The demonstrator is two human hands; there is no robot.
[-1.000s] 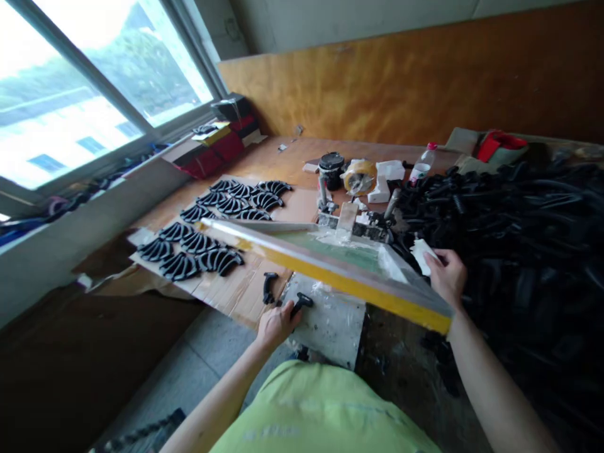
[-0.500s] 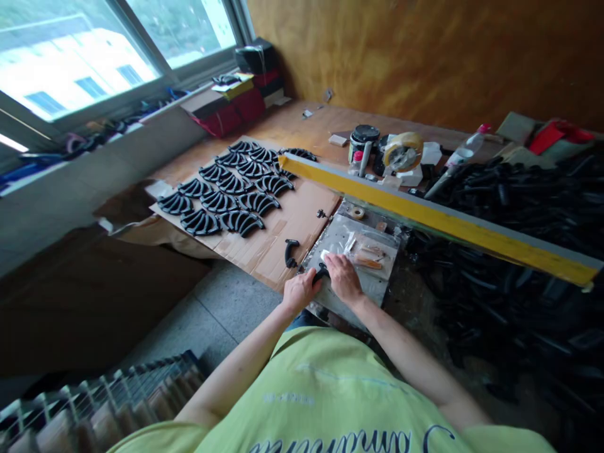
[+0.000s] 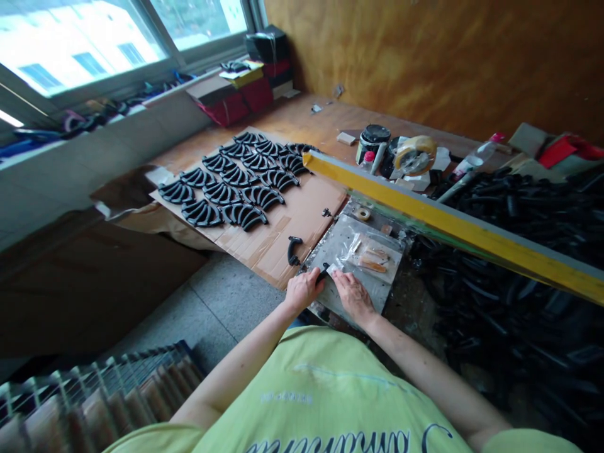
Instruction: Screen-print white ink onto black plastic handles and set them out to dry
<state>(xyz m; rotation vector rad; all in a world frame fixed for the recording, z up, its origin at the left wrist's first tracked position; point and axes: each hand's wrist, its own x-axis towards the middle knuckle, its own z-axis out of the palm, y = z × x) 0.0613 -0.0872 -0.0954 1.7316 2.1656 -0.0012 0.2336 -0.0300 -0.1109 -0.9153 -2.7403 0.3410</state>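
My left hand (image 3: 303,291) is closed round a black curved handle (image 3: 323,273), whose end pokes out past the thumb. Close beside it, the fingers of my right hand (image 3: 353,297) pinch a small white piece (image 3: 331,269) against the handle's end; whether it is cloth, paper or a thin blade I cannot make out. Both hands are over the front of a grey work board (image 3: 325,242). A loose curved handle (image 3: 292,253) lies on the cardboard sheet (image 3: 306,207) just beyond my left hand. Farther off, rows of similar handles (image 3: 219,192) cover that sheet.
A yellow-sided bar (image 3: 448,220) runs across the bench to the right, with a heap of black parts (image 3: 509,289) behind it. Wooden-handled tools (image 3: 372,264) lie on clear plastic. Beyond are a tape roll (image 3: 415,155), a jar (image 3: 372,141) and a bottle (image 3: 476,157).
My right hand has shifted slightly right and down, off the top of the handle to beside its end. My left hand keeps its hold. The view has turned a little.
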